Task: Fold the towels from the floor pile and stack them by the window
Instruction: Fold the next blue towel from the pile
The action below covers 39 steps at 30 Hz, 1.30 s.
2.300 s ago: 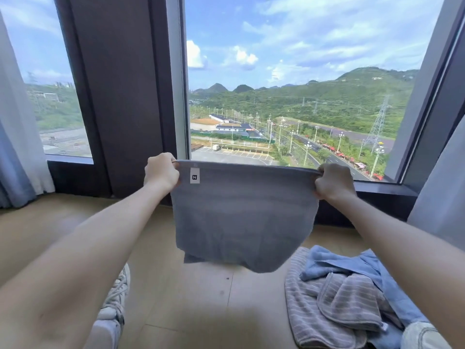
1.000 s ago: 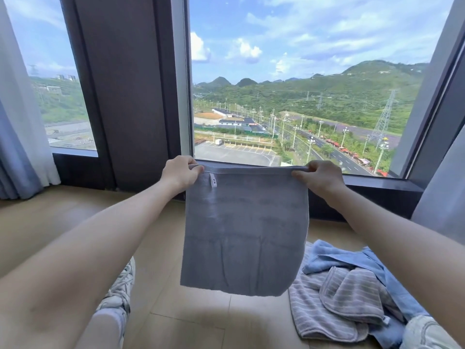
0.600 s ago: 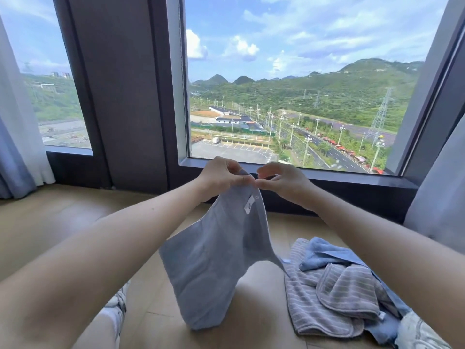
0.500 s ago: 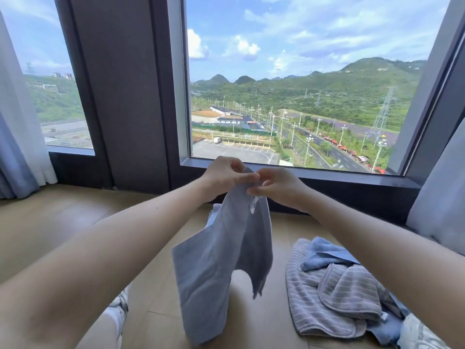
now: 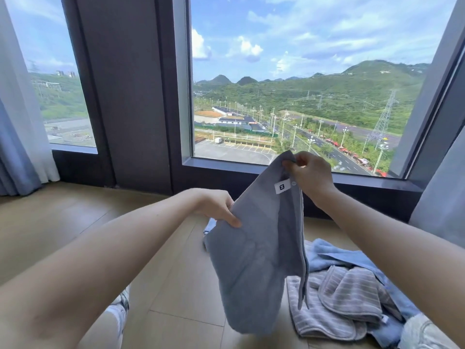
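Both hands hold the grey towel (image 5: 256,260). Our right hand (image 5: 310,177) pinches its gathered top corners in front of the window sill (image 5: 226,165). Our left hand (image 5: 216,206) has left the top and now grips the folded side edge lower down, thumb on the front. Stretched flat between 2 hands a moment ago, the towel now hangs doubled in the air above the wooden floor (image 5: 75,222), beside the floor pile (image 5: 352,293). We judge 1 fold made and at least 1 more needed before stacking.
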Available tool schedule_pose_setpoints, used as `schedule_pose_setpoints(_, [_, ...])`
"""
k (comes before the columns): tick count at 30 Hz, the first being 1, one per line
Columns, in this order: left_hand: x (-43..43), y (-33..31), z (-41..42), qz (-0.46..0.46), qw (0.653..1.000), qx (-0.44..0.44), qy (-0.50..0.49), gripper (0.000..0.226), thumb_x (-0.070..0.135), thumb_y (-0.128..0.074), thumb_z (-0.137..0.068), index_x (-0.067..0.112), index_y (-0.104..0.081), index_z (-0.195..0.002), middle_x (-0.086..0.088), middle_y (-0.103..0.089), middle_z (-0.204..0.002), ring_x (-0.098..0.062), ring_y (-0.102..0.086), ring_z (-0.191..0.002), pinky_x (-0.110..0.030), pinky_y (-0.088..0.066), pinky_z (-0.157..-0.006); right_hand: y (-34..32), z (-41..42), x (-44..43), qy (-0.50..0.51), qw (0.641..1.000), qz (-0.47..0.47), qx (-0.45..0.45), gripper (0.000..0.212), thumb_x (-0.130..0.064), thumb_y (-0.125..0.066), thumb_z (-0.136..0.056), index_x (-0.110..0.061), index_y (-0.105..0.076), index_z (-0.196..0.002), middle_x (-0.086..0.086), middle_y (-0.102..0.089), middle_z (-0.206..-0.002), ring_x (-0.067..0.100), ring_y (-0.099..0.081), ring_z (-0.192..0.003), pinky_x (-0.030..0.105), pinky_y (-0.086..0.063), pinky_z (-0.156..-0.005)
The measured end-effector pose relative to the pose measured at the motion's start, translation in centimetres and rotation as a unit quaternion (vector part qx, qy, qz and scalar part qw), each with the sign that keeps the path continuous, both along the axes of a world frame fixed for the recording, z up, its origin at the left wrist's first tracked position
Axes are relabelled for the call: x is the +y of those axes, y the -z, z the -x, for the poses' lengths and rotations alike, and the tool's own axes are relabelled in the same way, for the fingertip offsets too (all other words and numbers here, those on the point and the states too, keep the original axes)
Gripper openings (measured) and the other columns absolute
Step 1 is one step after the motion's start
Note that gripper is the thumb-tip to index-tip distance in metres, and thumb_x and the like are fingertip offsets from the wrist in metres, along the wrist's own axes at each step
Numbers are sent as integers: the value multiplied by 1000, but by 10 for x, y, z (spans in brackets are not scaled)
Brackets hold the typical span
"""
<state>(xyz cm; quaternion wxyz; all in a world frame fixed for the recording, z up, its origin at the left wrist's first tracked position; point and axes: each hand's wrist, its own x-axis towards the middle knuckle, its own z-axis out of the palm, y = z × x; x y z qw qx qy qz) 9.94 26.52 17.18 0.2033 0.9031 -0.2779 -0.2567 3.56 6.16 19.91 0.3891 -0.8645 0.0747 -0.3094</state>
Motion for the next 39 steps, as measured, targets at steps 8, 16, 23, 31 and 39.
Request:
schedule_pose_setpoints(8, [16, -3, -10, -92, 979, -167, -71, 21, 31, -32, -99, 15, -44, -94, -7, -50, -99, -20, -39, -91, -36, -35, -78, 8, -1, -35, 111, 991, -38, 59, 22, -31, -54, -93, -9, -59, -94, 9, -61, -90, 28, -56, -87, 34, -42, -72])
schedule_pose_setpoints(16, [33, -3, -17, 14, 935, -346, -70, 27, 44, -40, -97, 18, -32, -95, -1, -47, -73, -24, -48, -71, -34, -40, -68, 10, -3, -41, 127, 984, -104, 66, 24, -29, -57, -89, -14, -53, -71, 15, -67, -88, 34, -66, -87, 47, -53, -84])
schedule_pose_setpoints(23, [52, 7, -28, -96, 941, -324, 13, 9, 26, -56, -85, 21, -49, -85, 0, -52, -79, -23, -53, -81, -37, -47, -71, 12, -2, -41, 141, 980, -109, 84, 24, -28, -55, -89, -12, -53, -72, 16, -66, -88, 34, -66, -85, 46, -54, -82])
schedule_pose_setpoints(31, [78, -5, -43, 138, 912, -316, -222, 22, 17, -47, -95, 9, -67, -100, -10, -63, -88, -25, -54, -82, -27, -37, -71, 16, -2, -53, 179, 975, -90, 100, 23, -29, -50, -90, -9, -53, -78, 17, -67, -91, 33, -65, -83, 42, -54, -77])
schedule_pose_setpoints(39, [71, -13, -42, 77, 880, -361, -300, 23, 25, -44, -98, 17, -63, -108, -14, -63, -107, -36, -56, -97, -33, -40, -73, 14, 2, -54, 181, 974, 13, 137, 13, -12, -51, -92, -6, -58, -100, 11, -57, -85, 26, -50, -74, 26, -35, -59])
